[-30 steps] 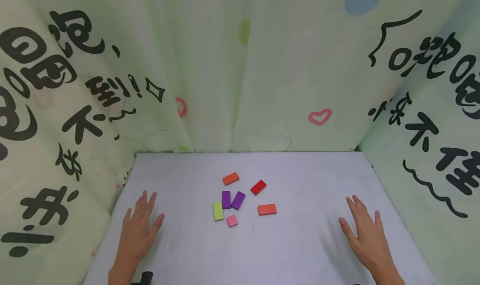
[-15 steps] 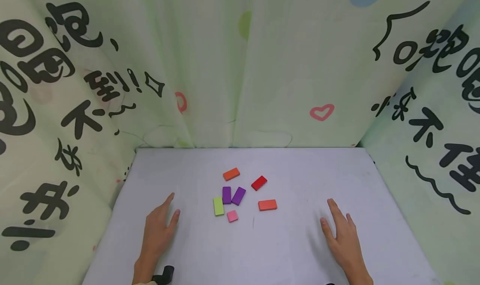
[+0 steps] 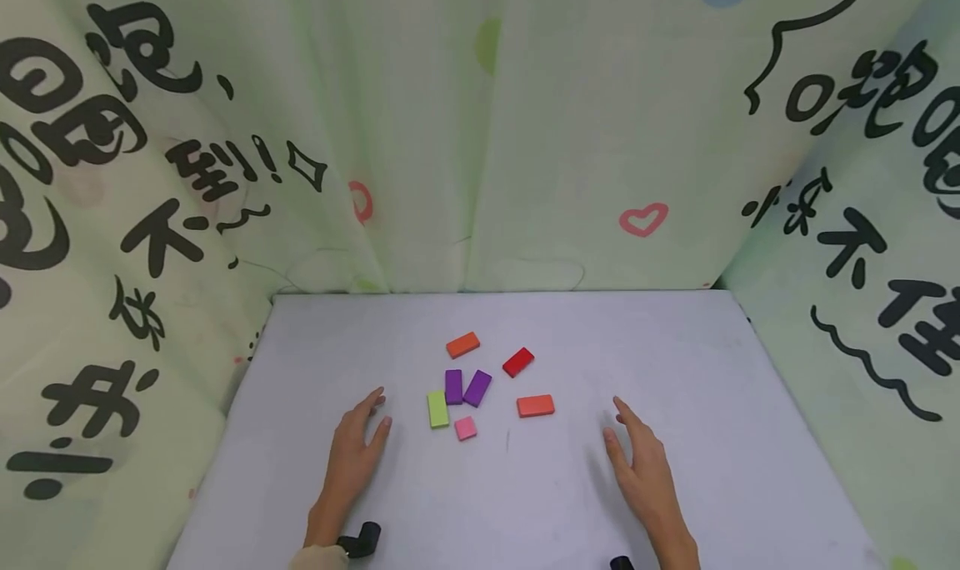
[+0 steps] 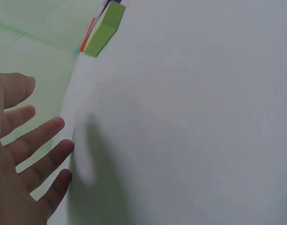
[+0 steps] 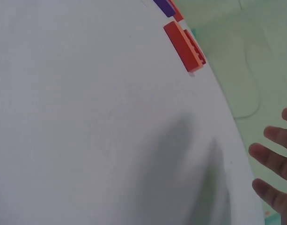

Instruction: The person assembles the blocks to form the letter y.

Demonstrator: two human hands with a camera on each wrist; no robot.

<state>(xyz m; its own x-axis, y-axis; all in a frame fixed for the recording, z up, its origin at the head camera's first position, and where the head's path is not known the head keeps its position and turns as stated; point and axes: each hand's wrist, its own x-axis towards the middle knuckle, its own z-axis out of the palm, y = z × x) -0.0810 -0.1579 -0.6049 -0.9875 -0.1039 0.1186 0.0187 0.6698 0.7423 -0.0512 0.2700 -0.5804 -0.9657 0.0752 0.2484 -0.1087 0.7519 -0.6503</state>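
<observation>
The left hand [image 3: 352, 457] hovers low over the pale grey tabletop [image 3: 525, 503], fingers straight and slightly spread, holding nothing. Its fingertips are near the flat lime-green rectangular block [image 3: 437, 409], which lies at the left edge of a loose cluster. Just beside it sit two purple rectangular blocks [image 3: 465, 387], with a small pink square block [image 3: 465, 428] below them, and an orange rectangular block [image 3: 462, 345] and a red rectangular block [image 3: 518, 362] farther back.

To the right, a second orange rectangular block [image 3: 536, 406] lies nearest the right hand [image 3: 643, 470], which is also open-fingered and empty.

The pieces look thin and flat, so a good pickup probably means pinching each by its long edges with thumb and forefinger, approaching from the outside so neighbours are not nudged.
</observation>
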